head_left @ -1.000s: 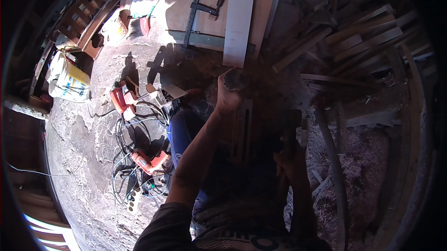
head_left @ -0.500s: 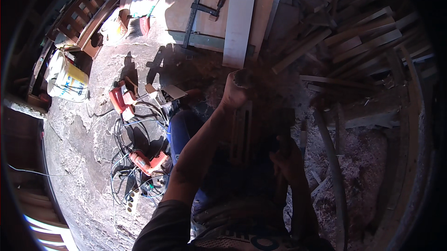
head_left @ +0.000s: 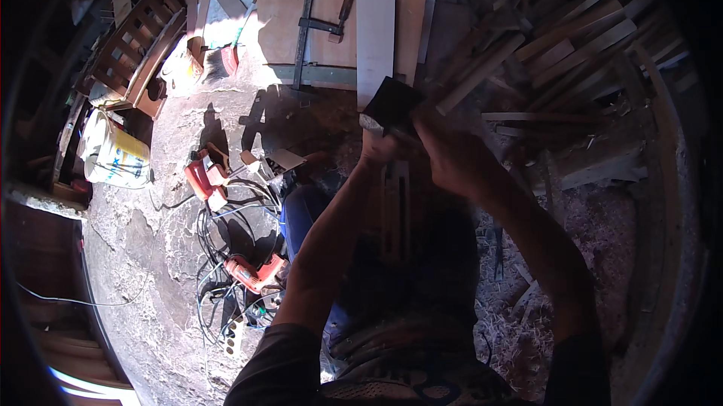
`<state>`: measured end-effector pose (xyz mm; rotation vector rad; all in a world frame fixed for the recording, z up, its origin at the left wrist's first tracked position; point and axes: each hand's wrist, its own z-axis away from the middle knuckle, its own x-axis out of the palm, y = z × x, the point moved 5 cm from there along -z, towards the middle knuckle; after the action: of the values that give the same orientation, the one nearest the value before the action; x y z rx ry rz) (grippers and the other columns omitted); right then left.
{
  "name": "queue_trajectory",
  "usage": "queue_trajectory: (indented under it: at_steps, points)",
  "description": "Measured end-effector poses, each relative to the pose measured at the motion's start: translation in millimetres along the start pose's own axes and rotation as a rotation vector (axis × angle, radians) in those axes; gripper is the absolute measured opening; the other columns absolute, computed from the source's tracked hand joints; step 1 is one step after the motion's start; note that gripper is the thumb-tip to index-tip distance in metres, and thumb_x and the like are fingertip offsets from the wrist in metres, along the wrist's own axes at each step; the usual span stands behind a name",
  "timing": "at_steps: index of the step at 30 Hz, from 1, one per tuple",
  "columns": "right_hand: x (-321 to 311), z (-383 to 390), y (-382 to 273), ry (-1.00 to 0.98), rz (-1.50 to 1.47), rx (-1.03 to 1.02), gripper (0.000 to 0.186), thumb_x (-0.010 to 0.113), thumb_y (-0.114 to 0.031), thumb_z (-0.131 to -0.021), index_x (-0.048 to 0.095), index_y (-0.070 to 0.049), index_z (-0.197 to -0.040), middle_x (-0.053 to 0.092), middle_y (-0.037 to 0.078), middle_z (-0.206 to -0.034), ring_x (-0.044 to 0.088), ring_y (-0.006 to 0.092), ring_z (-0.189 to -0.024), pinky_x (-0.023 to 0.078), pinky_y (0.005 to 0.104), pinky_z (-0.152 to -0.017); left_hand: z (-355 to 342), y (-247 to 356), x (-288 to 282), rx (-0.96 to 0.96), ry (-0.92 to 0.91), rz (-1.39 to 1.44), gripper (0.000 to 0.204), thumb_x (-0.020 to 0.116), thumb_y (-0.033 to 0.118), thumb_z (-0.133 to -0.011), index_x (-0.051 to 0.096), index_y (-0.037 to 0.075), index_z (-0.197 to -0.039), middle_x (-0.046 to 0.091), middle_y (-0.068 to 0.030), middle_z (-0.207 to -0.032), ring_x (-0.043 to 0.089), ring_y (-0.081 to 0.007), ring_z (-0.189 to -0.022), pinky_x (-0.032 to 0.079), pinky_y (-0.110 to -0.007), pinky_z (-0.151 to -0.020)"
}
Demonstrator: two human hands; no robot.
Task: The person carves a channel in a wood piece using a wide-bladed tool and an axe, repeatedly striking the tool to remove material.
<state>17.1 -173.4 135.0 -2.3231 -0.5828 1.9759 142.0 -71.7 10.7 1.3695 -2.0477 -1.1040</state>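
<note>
My right hand (head_left: pixel 452 157) is closed on a dark, square-faced block (head_left: pixel 397 103), held at the near end of a pale board (head_left: pixel 375 29). Just left of it, my left hand (head_left: pixel 376 148) is closed around something with a pale, rounded end (head_left: pixel 369 122). The block and deep shadow hide much of the left hand's fingers, so what it holds cannot be made out. Below both hands, between my legs, a long slotted wooden piece (head_left: pixel 395 210) points away from me.
A clamp (head_left: pixel 324 25) lies on a wooden panel (head_left: pixel 282 14) ahead. Left on the rough floor are a red power tool (head_left: pixel 205 178), a red drill (head_left: pixel 254 273), tangled cords, and a white bucket (head_left: pixel 120 157). Wood offcuts (head_left: pixel 580 52) are heaped at the right, above shavings (head_left: pixel 587 248).
My right hand has risen from beside my right thigh up to my left hand, bringing the dark block with it. The left hand stays near the board's end. The view has shifted slightly.
</note>
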Motion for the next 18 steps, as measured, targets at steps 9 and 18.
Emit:
queue_trajectory:
  at_steps: [9,18]
  points:
    - [-142,-23,-51,0.713,-0.430,-0.130,0.058,0.072,-0.007,-0.084,0.044,-0.004,-0.134,0.069,0.019,-0.093,0.072,0.0389,-0.087,0.058,0.0443,-0.074,23,-14,-13,-0.339,0.119,0.244,0.009,0.071,0.007,-0.085,0.067,0.002,-0.092,0.070,-0.0029,-0.084,0.065,-0.0097,-0.073,0.052,-0.026,-0.059]
    - [16,49,4,0.178,-0.208,0.149,0.057,0.065,-0.008,-0.084,0.045,-0.005,-0.137,0.067,0.025,-0.094,0.067,0.0450,-0.089,0.053,0.0509,-0.073,63,34,-5,-0.293,0.063,0.138,0.024,0.071,0.004,-0.078,0.069,0.000,-0.102,0.071,-0.0053,-0.092,0.067,-0.0131,-0.080,0.053,-0.029,-0.068]
